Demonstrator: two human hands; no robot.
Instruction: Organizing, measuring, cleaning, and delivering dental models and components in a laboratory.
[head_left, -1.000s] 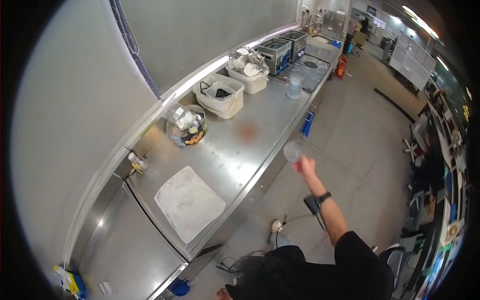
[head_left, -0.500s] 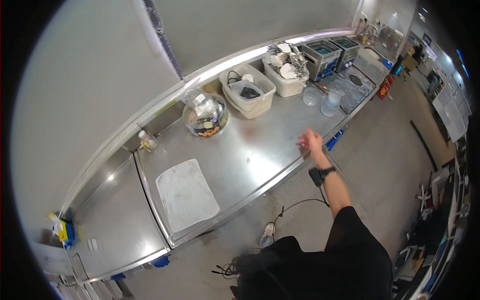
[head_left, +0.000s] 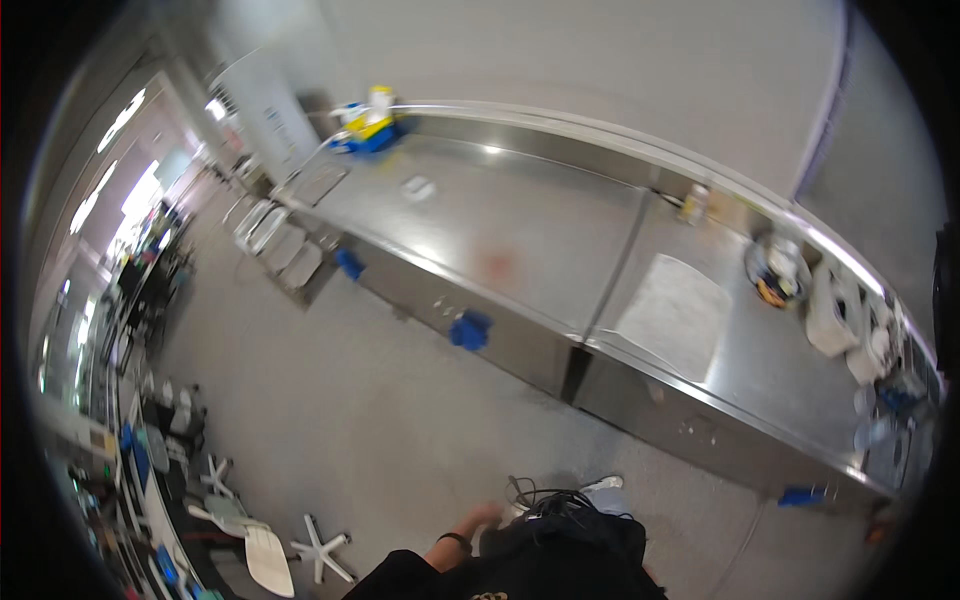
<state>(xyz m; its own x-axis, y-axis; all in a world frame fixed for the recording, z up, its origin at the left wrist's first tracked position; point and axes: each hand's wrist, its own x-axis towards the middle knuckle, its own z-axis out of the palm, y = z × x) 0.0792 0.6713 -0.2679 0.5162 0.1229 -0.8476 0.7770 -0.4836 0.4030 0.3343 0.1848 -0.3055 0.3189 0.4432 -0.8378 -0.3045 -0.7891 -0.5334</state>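
Observation:
My left hand (head_left: 484, 516) hangs low near my body, beside a bundle of dark cables (head_left: 545, 497). It is blurred, so whether its fingers are closed or hold anything does not show. A dark band (head_left: 455, 541) circles that wrist. My right hand is out of view. Ahead of me runs a long stainless steel counter (head_left: 520, 215), with neither hand visibly touching it. On its right part lies a pale flat sheet (head_left: 675, 315).
Along the back stand a round tub of mixed items (head_left: 778, 270), white bins (head_left: 832, 312) and a small bottle (head_left: 695, 203). A yellow and blue box (head_left: 372, 132) sits at the far left end. Blue cloth-like pieces (head_left: 470, 330) hang at the front. An office chair (head_left: 265, 560) stands lower left.
My view has swung left along the counter, bringing its left end and the chairs into sight. My right hand, earlier above the counter edge, has left view; my left hand now shows.

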